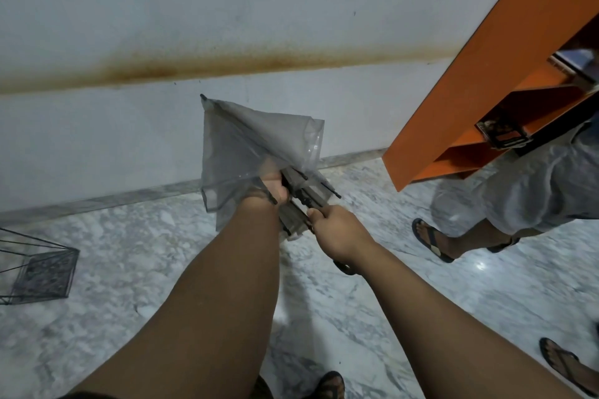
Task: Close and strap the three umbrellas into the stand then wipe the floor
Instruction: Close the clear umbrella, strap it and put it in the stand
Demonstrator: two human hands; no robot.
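A: Now, hands?

B: Left hand [275,189] curled round the gathered canopy of a clear grey umbrella [249,149], centre frame, tip pointing far toward the wall [162,26]. Right hand [334,230] grips the shaft just near of the left, fingers wrapped.

A: Canopy?

B: Mostly folded, loose panels hanging, rib ends sticking out.

A: Stand?

B: Black wire stand [39,266] on the marble floor [162,253], far left, well apart from the umbrella. Orange shelf [470,74] at right; another person's sandalled foot [431,240] beside it.

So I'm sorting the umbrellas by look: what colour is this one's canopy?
Translucent smoky grey canopy, seen in the head view.
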